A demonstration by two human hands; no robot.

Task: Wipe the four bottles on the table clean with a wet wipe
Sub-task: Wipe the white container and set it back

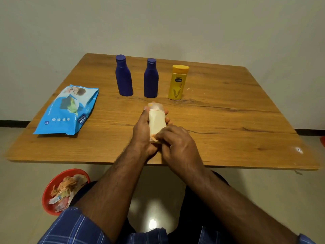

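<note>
Bare pale wall behind wooden table (228, 120); wipes pack (67, 111) at 9 o'clock, two blue bottles (124, 76) (150, 80) and yellow bottle (177, 83) upright in a row at 12, red bin (49, 191) of used wipes on the floor at 7. Near centre, cream bottle (157, 120) tilted cap-away, gripped by left hand (143, 131), right hand (175, 143) curled, pressing a wipe (154, 137) against its base. Risks, probably: wet plastic slipping from the grip, or a hard rub knocking the bottle into the row.
</note>
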